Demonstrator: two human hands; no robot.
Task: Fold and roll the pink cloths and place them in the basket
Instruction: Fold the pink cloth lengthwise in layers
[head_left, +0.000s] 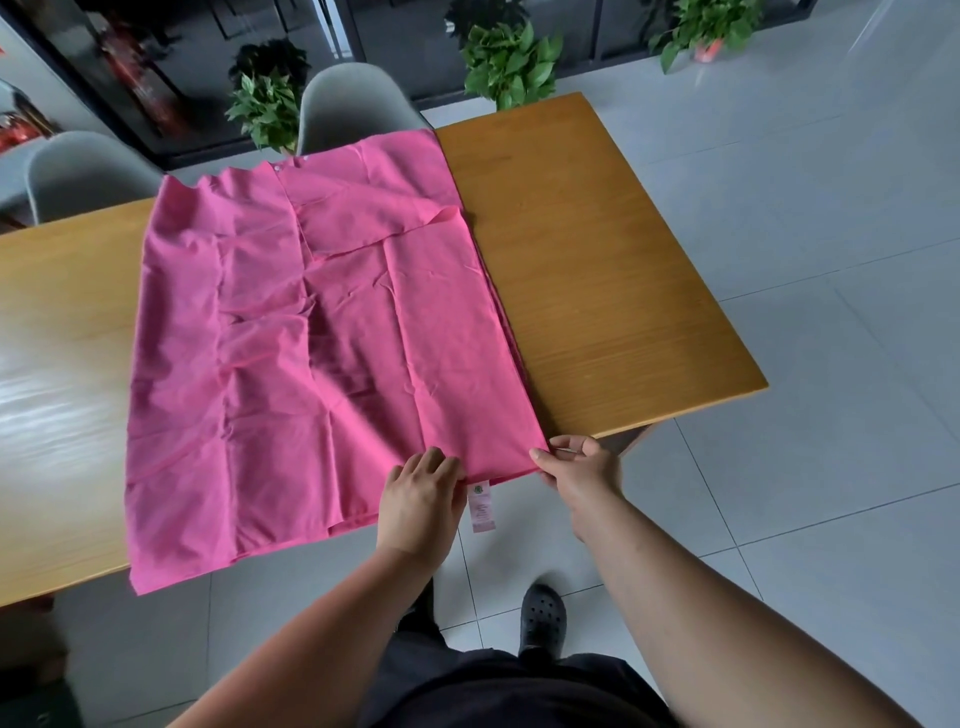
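Observation:
A large pink cloth (311, 338) lies spread over the wooden table (597, 291), its right part folded over into a long strip. A small pink label (480, 506) hangs from its near edge, over the table's front. My left hand (421, 506) grips the near edge of the folded strip just left of the label. My right hand (582, 470) pinches the strip's near right corner at the table's front edge. No basket is in view.
Two grey chairs (353, 111) stand at the table's far side. Potted green plants (511, 67) sit on the floor behind. Pale floor tiles (831, 467) lie to the right. My black shoe (543, 618) shows below the table edge.

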